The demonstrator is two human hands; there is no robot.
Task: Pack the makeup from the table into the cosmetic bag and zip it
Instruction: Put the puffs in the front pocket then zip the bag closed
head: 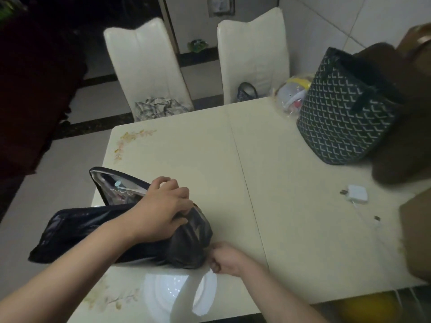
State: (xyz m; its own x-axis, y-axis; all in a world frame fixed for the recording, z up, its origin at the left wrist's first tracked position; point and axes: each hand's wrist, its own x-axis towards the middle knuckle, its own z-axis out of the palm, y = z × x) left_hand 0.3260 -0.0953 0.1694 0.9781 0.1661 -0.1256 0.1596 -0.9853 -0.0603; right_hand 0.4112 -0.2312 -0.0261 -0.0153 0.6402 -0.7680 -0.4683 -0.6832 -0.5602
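Two hands work at a dark cosmetic bag (121, 231) that lies along the left edge of the tabletop (268, 183), its long body running from the near-left side toward the middle. The left hand (163, 206) lies over the top of the bag at its right end, fingers curled and gripping the dark fabric there. The right hand (221, 257) sits low at the bag's near-right corner, fingers closed in a pinch against the fabric; it seems to hold a zipper pull, though the dim light hides the piece itself. The bag's lid flap (112, 183) stands tilted up behind the left hand, and its clear inner pocket shows a pale blue item (118, 183), possibly a brush.

At the far right corner stands a black tote (345, 117) with a pale chevron pattern, and just beside it on its left a clear plastic bag (291, 96) with yellow and grey contents. Near the right edge lies a white charger plug (356, 193) with its thin cable trailing toward the near side. Beyond the far edge stand two white chairs (144, 66), the left one with checked cloth (158, 108) on its seat.
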